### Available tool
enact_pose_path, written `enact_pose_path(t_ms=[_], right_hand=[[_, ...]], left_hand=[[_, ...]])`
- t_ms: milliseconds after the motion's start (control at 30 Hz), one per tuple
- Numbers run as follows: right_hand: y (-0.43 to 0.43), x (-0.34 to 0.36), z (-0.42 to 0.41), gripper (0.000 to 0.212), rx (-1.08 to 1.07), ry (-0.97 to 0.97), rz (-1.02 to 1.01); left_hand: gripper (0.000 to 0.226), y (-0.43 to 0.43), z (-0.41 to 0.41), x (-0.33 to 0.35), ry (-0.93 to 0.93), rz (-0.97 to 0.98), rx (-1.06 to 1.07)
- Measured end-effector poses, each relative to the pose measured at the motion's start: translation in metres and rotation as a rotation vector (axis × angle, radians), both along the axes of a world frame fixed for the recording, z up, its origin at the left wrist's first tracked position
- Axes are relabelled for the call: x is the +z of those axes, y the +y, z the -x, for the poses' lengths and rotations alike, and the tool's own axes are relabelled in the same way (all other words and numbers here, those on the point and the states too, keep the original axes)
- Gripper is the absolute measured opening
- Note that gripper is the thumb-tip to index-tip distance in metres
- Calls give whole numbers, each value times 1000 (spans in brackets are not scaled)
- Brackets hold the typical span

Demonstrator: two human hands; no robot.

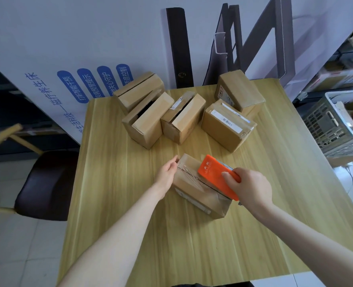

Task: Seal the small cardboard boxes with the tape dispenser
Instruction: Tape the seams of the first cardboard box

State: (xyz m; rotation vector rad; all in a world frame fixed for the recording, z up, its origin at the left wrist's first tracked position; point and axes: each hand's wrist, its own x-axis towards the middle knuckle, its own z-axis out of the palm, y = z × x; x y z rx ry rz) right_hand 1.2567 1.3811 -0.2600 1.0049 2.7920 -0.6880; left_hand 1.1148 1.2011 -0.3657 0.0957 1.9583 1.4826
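Observation:
A small cardboard box (194, 190) lies in the middle of the wooden table (130, 214), with clear tape running along its top seam. My right hand (252, 187) grips an orange tape dispenser (217, 176) that rests on the box's top near its right end. My left hand (168, 175) presses against the box's left end, fingers at the tape's start. Behind it stand three boxes with unsealed flaps (139, 91) (148, 121) (183, 118) and two closed boxes (227, 127) (240, 90).
A dark chair (45, 183) stands left of the table. A grey plastic crate (337, 125) sits to the right. A large white printed carton (68, 48) and dark panels (179, 48) lean behind the table's far edge.

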Motion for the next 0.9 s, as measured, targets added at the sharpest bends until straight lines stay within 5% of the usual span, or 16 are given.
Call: enact_pose_path(t_ms=[133,300,367,433,567,733,900], right_hand=[[-1,-2,-1,31,-18,0,16],[-1,-2,1,32,-19,-10,7],[0,-3,1,31,-20,-5,7],[0,-4,1,30,-20,4,8],[1,-4,0,31,-22,11,16],[-1,-5,-1,31,-8,11,7],[-1,-7,-2,32,-6,25,0]], left_hand=[[42,8,-28,-13,174,197,258],[51,-2,-21,-8,88,66,220],[37,-23,-18,-7,48,-64,253],[21,-45,-17,-11,167,-9,184],[45,-59,-15,-20,357,104,9],[24,-55,2,-18,769,224,-95],[28,-55,18,-5,417,284,-155]])
